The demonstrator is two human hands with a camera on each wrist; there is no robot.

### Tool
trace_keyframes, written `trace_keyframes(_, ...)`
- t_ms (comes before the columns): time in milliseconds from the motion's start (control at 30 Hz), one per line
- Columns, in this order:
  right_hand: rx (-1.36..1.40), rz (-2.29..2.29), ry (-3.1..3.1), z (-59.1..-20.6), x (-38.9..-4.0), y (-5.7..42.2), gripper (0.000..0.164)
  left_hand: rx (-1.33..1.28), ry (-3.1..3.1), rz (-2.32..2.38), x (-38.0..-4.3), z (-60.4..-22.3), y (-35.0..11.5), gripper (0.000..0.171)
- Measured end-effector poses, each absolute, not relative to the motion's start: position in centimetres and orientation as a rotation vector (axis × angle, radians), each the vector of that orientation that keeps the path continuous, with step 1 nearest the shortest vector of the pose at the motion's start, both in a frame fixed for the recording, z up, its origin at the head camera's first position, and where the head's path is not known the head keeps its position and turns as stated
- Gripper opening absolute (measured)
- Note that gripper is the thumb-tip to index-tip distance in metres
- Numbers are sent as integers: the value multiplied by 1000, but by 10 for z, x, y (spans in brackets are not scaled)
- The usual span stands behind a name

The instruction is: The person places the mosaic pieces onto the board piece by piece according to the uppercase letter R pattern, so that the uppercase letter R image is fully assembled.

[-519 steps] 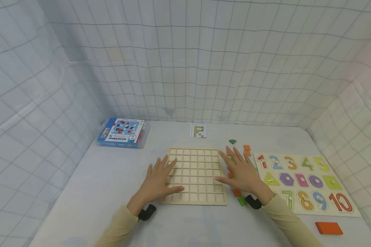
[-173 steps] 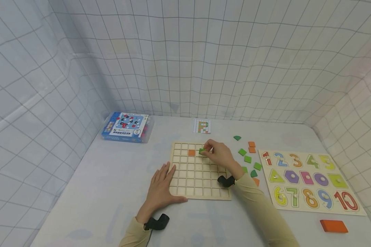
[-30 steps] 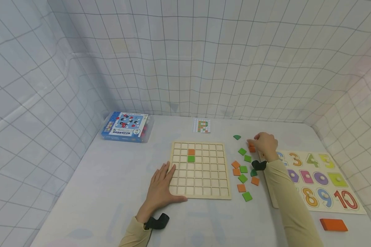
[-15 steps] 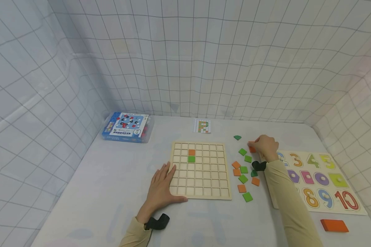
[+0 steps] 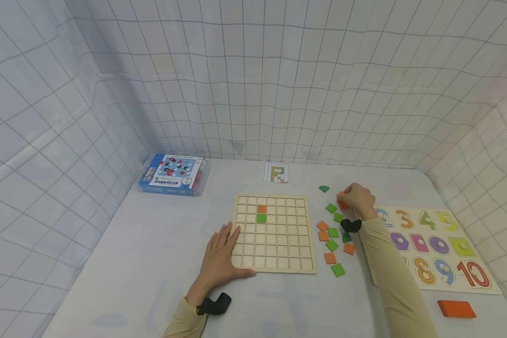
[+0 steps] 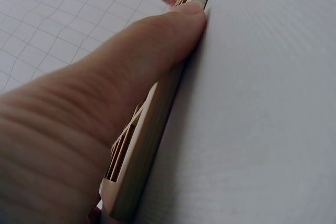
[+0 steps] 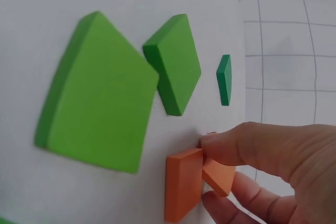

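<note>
My left hand [image 5: 218,260] lies spread at the near left corner of a wooden grid board [image 5: 276,238]. Its fingers touch the left side, and the thumb [image 6: 173,30] runs along the front edge. On the board, an orange square tile [image 5: 262,209] sits directly above a green square tile [image 5: 261,218]. Beyond the loose pieces, my right hand [image 5: 360,199] pinches an orange tile [image 7: 219,174] between thumb and fingers, tilted against the table. Another orange tile [image 7: 184,184] lies right beside it. Green tiles [image 7: 100,98] and a dark green quarter-round piece [image 7: 224,80] are close by.
Several loose orange and green tiles [image 5: 332,245] lie right of the board. A number puzzle board [image 5: 410,246] is partly under my right forearm. An orange block [image 5: 456,309] sits near right, a pattern card [image 5: 276,172] behind the board, a blue boxed set [image 5: 173,173] back left.
Earlier, my right hand set a green tile on the board below the orange one, then went to the two far orange tiles. In the last half second it shifts slightly left; my left hand stays.
</note>
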State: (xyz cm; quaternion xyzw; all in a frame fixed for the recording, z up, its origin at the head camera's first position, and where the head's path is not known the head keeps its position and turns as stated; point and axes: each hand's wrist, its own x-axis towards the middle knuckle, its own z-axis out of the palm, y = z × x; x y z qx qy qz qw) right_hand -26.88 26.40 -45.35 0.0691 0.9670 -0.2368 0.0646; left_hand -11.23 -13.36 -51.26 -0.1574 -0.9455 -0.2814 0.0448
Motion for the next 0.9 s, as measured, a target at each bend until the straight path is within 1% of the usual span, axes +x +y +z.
trace_keyframes(400,182,-760,2974,-452,-264,260,30,-478,-2894,-850,-113,-513,-133,119)
trace_keyframes(533,131,-820,3017,-454,-262,252,28,-474,-2898,-855,-112,-513,-134,119)
trace_keyframes(667,-24,-936,3042,-455,-256,235,27,-473,-2895,-853,-112,-513,-135,119)
trace_keyframes(900,-416,-1100,3050,-457,-239,185,20,-490,-2869,-856,-112,-514,-135,120)
